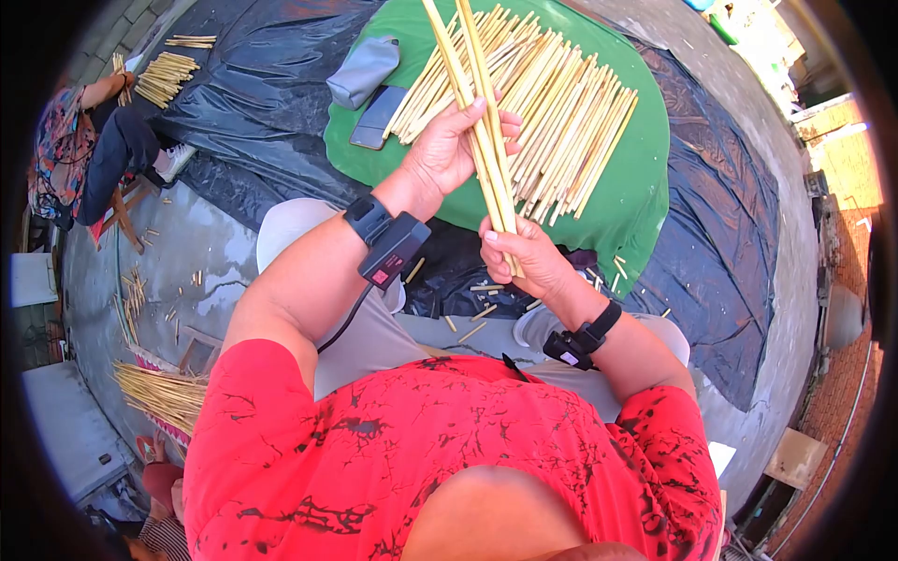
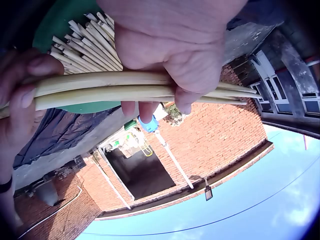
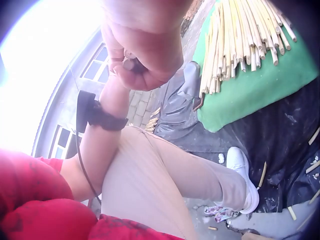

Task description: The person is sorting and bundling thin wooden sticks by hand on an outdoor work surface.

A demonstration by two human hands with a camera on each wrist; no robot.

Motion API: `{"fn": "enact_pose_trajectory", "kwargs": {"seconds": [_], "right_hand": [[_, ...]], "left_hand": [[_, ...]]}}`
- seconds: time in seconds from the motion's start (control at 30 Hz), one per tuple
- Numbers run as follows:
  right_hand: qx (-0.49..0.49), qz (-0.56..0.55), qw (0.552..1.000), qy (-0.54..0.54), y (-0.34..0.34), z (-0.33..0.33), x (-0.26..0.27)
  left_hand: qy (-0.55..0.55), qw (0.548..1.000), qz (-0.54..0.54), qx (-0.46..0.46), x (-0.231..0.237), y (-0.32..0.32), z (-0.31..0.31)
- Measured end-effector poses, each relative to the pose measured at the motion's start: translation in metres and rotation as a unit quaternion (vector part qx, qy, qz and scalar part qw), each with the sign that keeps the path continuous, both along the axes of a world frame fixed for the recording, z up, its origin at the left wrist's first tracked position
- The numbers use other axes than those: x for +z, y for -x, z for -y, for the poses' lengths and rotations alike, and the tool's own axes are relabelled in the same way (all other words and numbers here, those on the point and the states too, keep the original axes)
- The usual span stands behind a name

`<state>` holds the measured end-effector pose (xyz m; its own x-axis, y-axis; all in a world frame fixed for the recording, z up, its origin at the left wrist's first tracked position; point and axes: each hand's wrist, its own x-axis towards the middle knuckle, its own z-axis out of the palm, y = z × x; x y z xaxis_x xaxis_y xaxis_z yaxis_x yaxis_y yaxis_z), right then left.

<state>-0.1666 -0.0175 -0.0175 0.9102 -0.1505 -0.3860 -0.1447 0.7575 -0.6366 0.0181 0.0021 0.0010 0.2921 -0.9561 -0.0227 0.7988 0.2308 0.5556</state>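
Left grip (image 1: 447,157): closed on a few long pale sticks (image 1: 494,173), partway along, your thumb on the near side. Right grip (image 1: 531,260): your fingers curled round their lower ends. Held sticks are raised in front of you, upper ends spread in a narrow V. Similar sticks lie piled (image 1: 561,122) on a green cloth (image 1: 645,210) over black plastic sheeting (image 1: 716,252); grey pouch (image 1: 365,73) and dark flat device (image 1: 378,119) sit left of the pile.

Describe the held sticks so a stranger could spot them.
Find the green cloth with its stick pile. In front of it, the left hand and right hand grip the held sticks; unlike the pile, they are raised off the cloth.
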Motion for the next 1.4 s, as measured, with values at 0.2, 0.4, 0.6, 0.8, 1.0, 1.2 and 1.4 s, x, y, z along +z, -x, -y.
{"fn": "enact_pose_trajectory", "kwargs": {"seconds": [0.2,0.4,0.6,0.8,1.0,1.2,1.4], "right_hand": [[-0.011,-0.050,0.994,0.096,-0.002,-0.006,-0.011],[-0.074,-0.131,0.946,0.288,-0.007,-0.019,-0.017],[-0.136,-0.098,0.970,0.175,-0.008,-0.016,-0.019],[-0.193,-0.104,0.964,0.149,-0.015,0.009,-0.008],[-0.289,-0.115,0.932,0.188,-0.030,0.065,-0.046],[-0.354,-0.186,0.879,0.260,-0.060,0.104,-0.068],[-0.247,-0.298,0.881,0.272,-0.049,0.130,-0.120]], "left_hand": [[-0.075,0.996,0.035,0.044,-0.011,0.009,0.007],[-0.171,0.978,0.110,0.052,-0.021,0.033,0.011],[-0.195,0.969,0.149,-0.010,-0.020,0.032,0.014],[-0.182,0.964,0.182,-0.069,-0.023,0.042,0.007],[-0.224,0.935,0.263,-0.085,-0.007,0.043,-0.002],[-0.240,0.902,0.335,-0.128,-0.018,0.048,0.000],[-0.219,0.895,0.334,-0.199,-0.014,0.046,-0.005]]}}
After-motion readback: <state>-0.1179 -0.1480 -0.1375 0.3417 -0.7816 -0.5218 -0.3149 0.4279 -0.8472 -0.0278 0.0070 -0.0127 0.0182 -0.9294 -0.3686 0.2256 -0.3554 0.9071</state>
